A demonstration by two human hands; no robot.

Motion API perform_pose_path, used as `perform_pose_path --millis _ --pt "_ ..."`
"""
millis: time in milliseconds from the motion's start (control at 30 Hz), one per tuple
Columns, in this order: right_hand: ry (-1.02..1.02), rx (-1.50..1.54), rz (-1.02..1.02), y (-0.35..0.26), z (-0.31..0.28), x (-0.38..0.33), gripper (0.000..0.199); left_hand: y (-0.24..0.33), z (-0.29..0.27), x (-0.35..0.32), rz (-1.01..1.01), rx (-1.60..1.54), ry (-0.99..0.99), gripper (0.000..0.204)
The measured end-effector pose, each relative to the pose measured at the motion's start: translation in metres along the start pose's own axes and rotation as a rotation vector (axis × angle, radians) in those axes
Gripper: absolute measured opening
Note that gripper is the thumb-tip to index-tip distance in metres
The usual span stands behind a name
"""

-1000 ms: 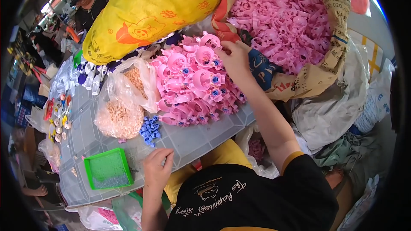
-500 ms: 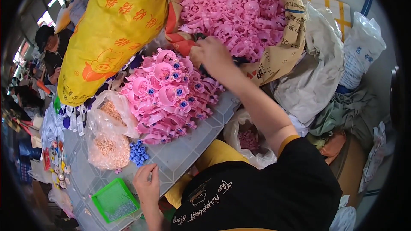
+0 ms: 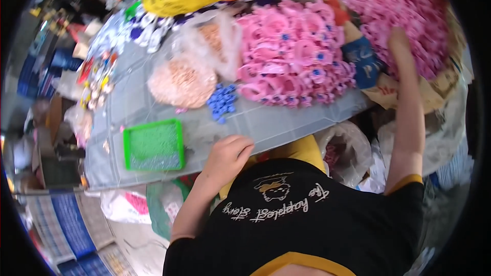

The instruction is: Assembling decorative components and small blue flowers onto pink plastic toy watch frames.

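Raised since the earlier frame, the right hand [image 3: 401, 46] was pressed open-fingered into the pink parts [image 3: 394, 5] beyond it, best gathered loosely, while the left hand [image 3: 227, 156] was kept curled, empty, on the table edge [image 3: 286, 128].

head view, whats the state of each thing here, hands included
right hand: reaching into the sack of loose pink parts, fingers hidden
left hand: curled, resting on the table edge
green tray: flat on table, filled with small beads
blue pieces: small loose pile
pink flowers: heaped on table
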State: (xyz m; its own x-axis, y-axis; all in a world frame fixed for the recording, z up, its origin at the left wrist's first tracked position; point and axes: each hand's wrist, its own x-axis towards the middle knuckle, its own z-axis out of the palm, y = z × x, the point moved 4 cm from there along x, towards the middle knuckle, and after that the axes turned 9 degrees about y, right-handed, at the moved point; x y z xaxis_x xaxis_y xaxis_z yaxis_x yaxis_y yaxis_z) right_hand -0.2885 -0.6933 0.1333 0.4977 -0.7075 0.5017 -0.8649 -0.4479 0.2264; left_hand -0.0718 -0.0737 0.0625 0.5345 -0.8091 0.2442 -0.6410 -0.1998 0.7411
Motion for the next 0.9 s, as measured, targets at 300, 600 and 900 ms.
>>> perform_pose_path --millis 300,600,900 --pt "0.214 1.004 0.461 -0.054 -0.137 -0.050 0.027 -0.044 -0.041 -0.018 -0.103 0.221 0.295 0.014" --pt "-1.061 2.035 0.408 -0.273 -0.167 -0.266 0.052 -0.086 -0.038 0.010 -0.092 0.307 0.467 0.017" --pt "-1.489 2.278 0.359 -0.368 -0.140 -0.323 0.054 -0.102 -0.014 0.003 -0.074 0.221 0.487 0.010"
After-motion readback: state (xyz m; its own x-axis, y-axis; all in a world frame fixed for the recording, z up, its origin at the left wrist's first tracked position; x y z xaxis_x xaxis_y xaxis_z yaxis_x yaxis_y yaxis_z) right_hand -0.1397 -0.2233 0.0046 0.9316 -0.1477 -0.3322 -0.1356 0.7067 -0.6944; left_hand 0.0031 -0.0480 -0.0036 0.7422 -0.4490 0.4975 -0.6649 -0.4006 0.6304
